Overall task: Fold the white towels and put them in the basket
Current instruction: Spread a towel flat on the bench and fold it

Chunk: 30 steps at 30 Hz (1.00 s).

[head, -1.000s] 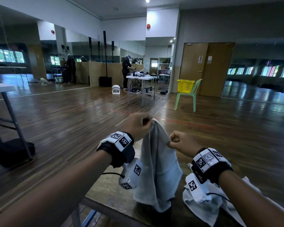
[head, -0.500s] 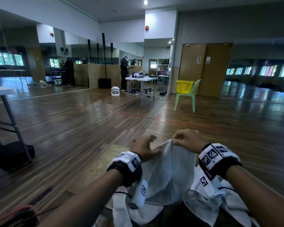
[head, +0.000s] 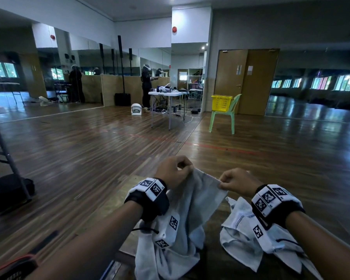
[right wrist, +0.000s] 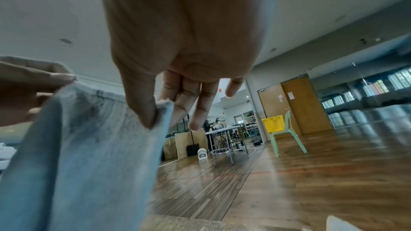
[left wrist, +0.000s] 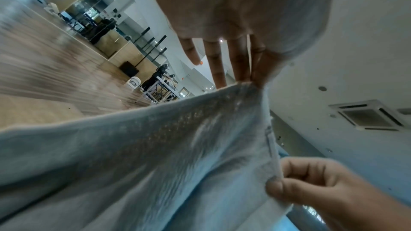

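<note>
A white towel (head: 192, 207) hangs between my two hands above a wooden table (head: 117, 201). My left hand (head: 175, 170) pinches one top corner of the white towel (left wrist: 169, 147) between thumb and fingers. My right hand (head: 233, 181) pinches the other top corner of the white towel (right wrist: 89, 147) with thumb and forefinger. The upper edge stretches between them and the rest drapes down onto the table. A second white towel (head: 249, 237) lies crumpled under my right wrist. The yellow basket (head: 221, 102) sits on a green chair (head: 226, 116) far across the room; the yellow basket (right wrist: 274, 123) also shows in the right wrist view.
Wide wooden floor lies between the table and the chair. A white folding table (head: 167, 93) with gear stands mid-room, a person in black beside it. A grey table leg (head: 6, 156) and a dark bag (head: 8, 188) are at the left. Mirrors line the left wall.
The hands dropped towards the table half a second ago, then rose again and moved apart, and the towel's top edge is now spread between them.
</note>
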{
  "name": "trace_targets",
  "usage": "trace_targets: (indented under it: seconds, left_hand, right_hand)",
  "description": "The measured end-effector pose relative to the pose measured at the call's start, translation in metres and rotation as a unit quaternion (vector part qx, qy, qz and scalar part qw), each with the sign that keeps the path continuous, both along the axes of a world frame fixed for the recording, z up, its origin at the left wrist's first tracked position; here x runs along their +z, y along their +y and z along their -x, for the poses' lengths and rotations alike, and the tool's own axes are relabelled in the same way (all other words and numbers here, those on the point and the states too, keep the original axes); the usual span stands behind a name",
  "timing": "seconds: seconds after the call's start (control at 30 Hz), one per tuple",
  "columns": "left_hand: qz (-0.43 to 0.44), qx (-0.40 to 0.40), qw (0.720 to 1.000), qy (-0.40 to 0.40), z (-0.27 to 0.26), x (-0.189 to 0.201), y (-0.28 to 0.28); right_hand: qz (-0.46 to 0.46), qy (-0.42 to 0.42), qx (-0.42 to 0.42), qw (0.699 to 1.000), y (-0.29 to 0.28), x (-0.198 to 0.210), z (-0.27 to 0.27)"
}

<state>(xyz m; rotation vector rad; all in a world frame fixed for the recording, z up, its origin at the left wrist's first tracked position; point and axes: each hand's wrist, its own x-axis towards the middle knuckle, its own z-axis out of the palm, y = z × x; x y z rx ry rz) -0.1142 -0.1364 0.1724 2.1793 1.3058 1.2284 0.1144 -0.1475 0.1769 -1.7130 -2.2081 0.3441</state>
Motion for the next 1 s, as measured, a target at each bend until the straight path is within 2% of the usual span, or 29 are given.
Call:
trace_targets:
  seconds: [0.13, 0.2, 0.33, 0.5, 0.63, 0.8, 0.9, 1.0]
  left_hand:
    - [-0.013, 0.008, 0.997, -0.073, 0.006, 0.007, 0.001]
    - [0.001, 0.005, 0.999, -0.054, 0.007, 0.008, -0.001]
    - [0.062, -0.039, 0.996, 0.059, 0.0, -0.013, -0.01]
    - [0.095, -0.053, 0.994, 0.01, -0.014, -0.043, -0.008]
    - [0.077, -0.044, 0.995, -0.035, -0.016, -0.039, -0.006]
    - [0.054, -0.052, 0.997, -0.017, -0.014, -0.03, -0.003]
    - [0.028, -0.032, 0.998, -0.042, -0.01, -0.027, -0.002]
    - [0.031, -0.021, 0.997, -0.074, -0.004, -0.023, -0.002]
  right_hand:
    - [-0.004, 0.027, -0.03, 0.999, 0.005, -0.011, -0.005]
    - [-0.008, 0.08, -0.02, 0.997, 0.005, -0.012, -0.003]
    - [-0.006, 0.144, 0.024, 0.989, 0.002, -0.006, 0.01]
    - [-0.021, 0.195, 0.06, 0.979, -0.003, 0.006, 0.024]
    - [-0.018, 0.223, 0.096, 0.97, -0.007, 0.015, 0.03]
    - [0.022, 0.261, 0.082, 0.962, -0.009, 0.008, 0.027]
    - [0.103, 0.242, 0.091, 0.96, -0.008, -0.009, 0.026]
    - [0.124, 0.205, 0.106, 0.965, -0.012, -0.025, 0.029]
